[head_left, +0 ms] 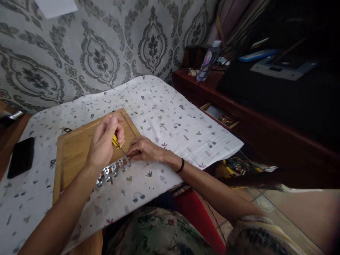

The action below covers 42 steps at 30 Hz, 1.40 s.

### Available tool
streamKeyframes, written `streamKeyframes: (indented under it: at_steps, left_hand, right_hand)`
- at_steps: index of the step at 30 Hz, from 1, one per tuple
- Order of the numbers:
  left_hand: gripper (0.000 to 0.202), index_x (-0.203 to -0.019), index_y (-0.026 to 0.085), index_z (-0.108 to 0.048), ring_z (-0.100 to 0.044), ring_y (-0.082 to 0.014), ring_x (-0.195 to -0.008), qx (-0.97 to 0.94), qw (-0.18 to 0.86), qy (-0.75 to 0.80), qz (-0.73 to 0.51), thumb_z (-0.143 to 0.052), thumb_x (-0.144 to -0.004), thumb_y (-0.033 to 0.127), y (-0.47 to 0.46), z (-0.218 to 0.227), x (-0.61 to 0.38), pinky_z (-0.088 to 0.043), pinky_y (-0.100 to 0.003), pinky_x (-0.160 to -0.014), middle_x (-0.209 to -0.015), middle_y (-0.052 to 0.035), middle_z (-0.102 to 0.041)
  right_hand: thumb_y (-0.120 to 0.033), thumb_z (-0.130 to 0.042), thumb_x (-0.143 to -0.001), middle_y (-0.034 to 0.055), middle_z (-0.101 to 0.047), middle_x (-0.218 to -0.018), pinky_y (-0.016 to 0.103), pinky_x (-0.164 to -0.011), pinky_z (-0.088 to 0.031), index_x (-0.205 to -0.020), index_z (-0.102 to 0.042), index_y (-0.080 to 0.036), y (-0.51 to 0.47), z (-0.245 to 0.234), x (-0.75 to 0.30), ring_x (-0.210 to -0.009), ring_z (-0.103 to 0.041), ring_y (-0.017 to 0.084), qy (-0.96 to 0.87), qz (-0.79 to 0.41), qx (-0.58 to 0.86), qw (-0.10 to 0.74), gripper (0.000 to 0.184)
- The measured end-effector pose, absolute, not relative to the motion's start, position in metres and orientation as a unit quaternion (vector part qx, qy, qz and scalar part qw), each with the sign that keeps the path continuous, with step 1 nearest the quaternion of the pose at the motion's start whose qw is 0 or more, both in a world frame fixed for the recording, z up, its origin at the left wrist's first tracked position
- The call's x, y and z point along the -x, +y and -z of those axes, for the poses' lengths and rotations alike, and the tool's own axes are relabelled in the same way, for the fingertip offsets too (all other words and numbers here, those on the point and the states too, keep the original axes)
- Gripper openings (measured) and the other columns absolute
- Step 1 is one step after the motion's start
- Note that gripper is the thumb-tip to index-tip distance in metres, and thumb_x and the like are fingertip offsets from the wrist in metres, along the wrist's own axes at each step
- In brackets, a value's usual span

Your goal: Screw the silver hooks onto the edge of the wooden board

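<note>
My left hand (105,141) is closed around the yellow handle of a screwdriver (122,151). Its thin metal shaft slants down to the right, toward the last of several shiny metal hooks (107,174) lined up along the near edge of a wooden board (79,152) with a raised rim. Close to the screwdriver's tip, at the board's right corner, my right hand (145,148) has its fingers pinched together. What lies between those fingertips is hidden. The board rests on a white patterned cloth (170,120).
A black phone (21,157) lies at the cloth's left side. To the right stands a dark red desk (196,90) bearing a clear bottle (208,62), with a small open drawer (220,116) below. A patterned wall (106,46) closes off the back.
</note>
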<state>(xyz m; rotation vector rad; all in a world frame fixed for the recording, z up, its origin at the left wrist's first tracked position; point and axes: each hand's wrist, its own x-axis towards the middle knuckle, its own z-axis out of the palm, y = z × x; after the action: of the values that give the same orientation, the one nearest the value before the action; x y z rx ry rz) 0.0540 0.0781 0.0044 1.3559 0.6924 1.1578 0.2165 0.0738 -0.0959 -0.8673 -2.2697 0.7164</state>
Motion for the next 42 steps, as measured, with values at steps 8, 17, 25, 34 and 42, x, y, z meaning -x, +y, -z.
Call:
streamKeyframes:
  at_steps: [8, 17, 25, 34, 42]
  left_hand:
    - [0.039, -0.079, 0.02, -0.065, -0.021, -0.0063, -0.042, -0.543, 0.569, 0.3, -0.539, -0.082, -0.082, 0.054, 0.07, -0.001, -0.061, -0.018, -0.021, -0.04, -0.05, 0.0095, -0.029]
    - [0.024, -0.085, 0.021, -0.068, -0.016, -0.006, -0.039, -0.602, 0.631, 0.227, -0.433, -0.076, -0.09, 0.043, 0.075, -0.005, -0.054, -0.02, -0.019, -0.041, -0.045, 0.0113, -0.026]
    - [0.035, -0.09, 0.022, -0.063, -0.04, -0.0094, -0.048, -0.583, 0.525, 0.306, -0.539, -0.084, -0.084, 0.049, 0.066, -0.004, -0.06, -0.037, -0.022, -0.047, -0.057, 0.0063, -0.047]
    - [0.032, -0.084, 0.021, -0.065, -0.015, -0.0061, -0.04, -0.588, 0.56, 0.259, -0.524, -0.074, -0.092, 0.051, 0.068, -0.001, -0.065, -0.015, -0.02, -0.04, -0.047, 0.0105, -0.026]
    - [0.038, -0.082, 0.018, -0.067, -0.03, -0.0071, -0.041, -0.58, 0.558, 0.278, -0.525, -0.079, -0.087, 0.054, 0.068, -0.004, -0.063, -0.027, -0.021, -0.041, -0.049, 0.0077, -0.037]
  right_hand:
    - [-0.019, -0.082, -0.088, 0.0035, -0.072, -0.093, 0.032, -0.091, -0.045, -0.098, -0.079, -0.019, 0.075, 0.098, -0.216, -0.095, -0.063, 0.018, -0.858, -0.263, 0.327, 0.297, 0.011]
    - [-0.016, -0.08, -0.088, 0.0024, -0.069, -0.087, 0.031, -0.085, -0.045, -0.096, -0.079, -0.018, 0.073, 0.095, -0.217, -0.09, -0.062, 0.018, -0.856, -0.269, 0.316, 0.308, 0.008]
    - [-0.019, -0.081, -0.088, 0.0032, -0.07, -0.088, 0.032, -0.086, -0.044, -0.095, -0.08, -0.019, 0.076, 0.099, -0.216, -0.091, -0.062, 0.018, -0.861, -0.255, 0.316, 0.305, 0.008]
    - [-0.016, -0.08, -0.087, 0.0038, -0.069, -0.088, 0.031, -0.085, -0.045, -0.098, -0.08, -0.017, 0.074, 0.098, -0.217, -0.091, -0.062, 0.018, -0.86, -0.251, 0.314, 0.315, 0.01]
    - [-0.017, -0.08, -0.088, 0.0028, -0.069, -0.087, 0.03, -0.086, -0.043, -0.095, -0.079, -0.018, 0.074, 0.096, -0.216, -0.089, -0.06, 0.017, -0.861, -0.258, 0.318, 0.301, 0.007]
